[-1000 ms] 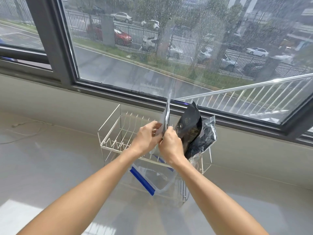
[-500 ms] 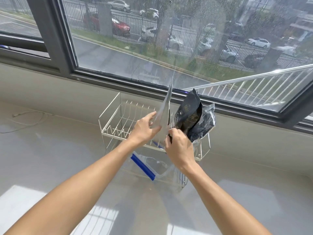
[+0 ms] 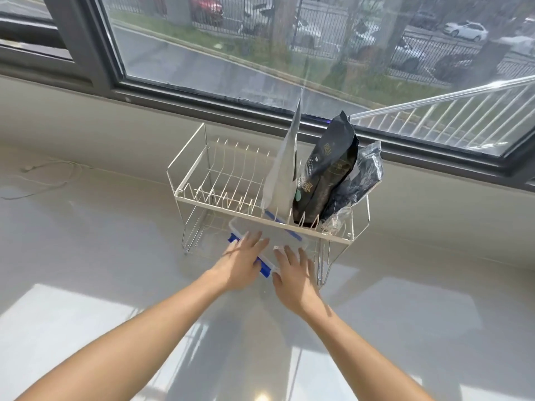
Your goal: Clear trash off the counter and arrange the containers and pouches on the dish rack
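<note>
While three pouches stood upright in the dish rack's (image 3: 202, 198) top tier, silver pouch (image 3: 282, 175), black pouch (image 3: 327, 172) and a crinkly dark one (image 3: 357, 180), both hands lay flat with fingers spread on the clear container (image 3: 285, 237) underneath. Left hand (image 3: 241, 263) covered its blue clip (image 3: 264, 267); right hand (image 3: 293, 274) sat just beside.

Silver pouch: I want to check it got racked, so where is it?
In the head view, the silver pouch stands upright in the dish rack top tier, just left of the black pouch.
</note>
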